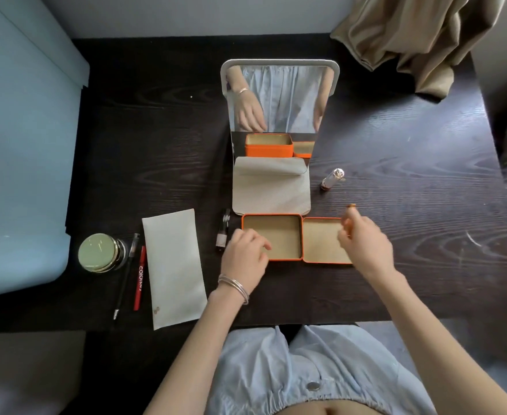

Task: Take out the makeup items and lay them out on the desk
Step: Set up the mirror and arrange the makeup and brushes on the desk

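Desk (pixel 396 139): dark wood-grain top, viewed from above by the head camera.
Orange tin (pixel 271 236): open, square, tan inside, nothing visible in it; stood at the desk's near middle.
Tin lid (pixel 321 241): lay upturned, touching the tin's right side.
Left hand (pixel 244 259): rested at the tin's near-left corner, fingers loosely bent over the rim, holding nothing; bangles (pixel 235 287) on the wrist.
Right hand (pixel 366 244): hovered over the lid's right part, fingertips pinched on a small gold-topped item (pixel 351 206); the item was too small and blurred to identify.
Lipstick tube (pixel 333 178): pale with an ornate silver cap, lay tilted on the desk, right of the mirror stand and beyond the right hand.
Small tube (pixel 223 235): slim, pale body with dark cap, lay just left of the tin.
Pale pouch (pixel 174 268): flat, long, lay left of the small tube.
Red pencil (pixel 139 278): lay along the pouch's left edge.
Black pencil (pixel 126 275): lay beside the red one, on its left.
Green-lidded jar (pixel 101 253): round, stood furthest left, touching the black pencil.
Mirror (pixel 277 106): propped on a beige folding stand (pixel 271 190) just behind the tin; reflected both hands and the tin.
Beige cloth (pixel 417 34): heaped at the far right corner.
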Motion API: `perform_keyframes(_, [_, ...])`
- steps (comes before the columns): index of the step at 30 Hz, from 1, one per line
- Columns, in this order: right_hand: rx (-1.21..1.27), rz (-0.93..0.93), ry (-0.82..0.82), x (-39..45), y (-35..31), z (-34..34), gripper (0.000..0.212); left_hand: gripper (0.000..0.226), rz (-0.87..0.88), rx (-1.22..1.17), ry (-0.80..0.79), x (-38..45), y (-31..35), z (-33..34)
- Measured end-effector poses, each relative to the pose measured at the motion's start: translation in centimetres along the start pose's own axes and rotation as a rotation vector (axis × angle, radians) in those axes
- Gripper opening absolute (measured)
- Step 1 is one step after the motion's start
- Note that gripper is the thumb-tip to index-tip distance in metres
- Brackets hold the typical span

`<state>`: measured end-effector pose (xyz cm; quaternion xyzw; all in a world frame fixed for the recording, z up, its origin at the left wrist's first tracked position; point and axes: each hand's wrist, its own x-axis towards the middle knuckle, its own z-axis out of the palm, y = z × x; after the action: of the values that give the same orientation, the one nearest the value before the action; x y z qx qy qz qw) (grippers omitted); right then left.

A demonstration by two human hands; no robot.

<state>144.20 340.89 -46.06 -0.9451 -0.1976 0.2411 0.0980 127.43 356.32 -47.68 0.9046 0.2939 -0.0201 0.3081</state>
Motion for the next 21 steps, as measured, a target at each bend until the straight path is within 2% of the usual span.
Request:
perform_keyframes(2, [-0.133,0.117,0.017,0.8,2.3,-0.5,0.016,0.012,0.059,0.017,-0.05,-0.2,0.6,1.1])
perform_keyframes(6, [-0.282,0.142,-0.008,1.7,4.3,-0.1,0.016,0.021,0.073,0.072,-0.178,-0.6,0.9,2.5])
perform_keyframes(14, [-0.168,0.186,-0.098,2.2,3.1,-0.5,0.023,0.021,0.039,0.031,-0.163,-0.7,0.0,2.3])
perform_keyframes(16, [-0.201,0.158,-0.057,1.3,2.1,-0.6,0.022,0.021,0.032,0.015,-0.166,-0.8,-0.2,2.3])
perform_keyframes(18, [-0.224,0.054,-0.034,0.1,1.0,0.0,0.025,0.02,0.023,0.001,-0.154,-0.8,-0.2,2.2])
perform_keyframes(21, [-0.327,-0.166,-0.14,-1.4,0.2,2.4,0.032,0.019,0.038,-0.016,-0.116,-0.8,0.0,2.3])
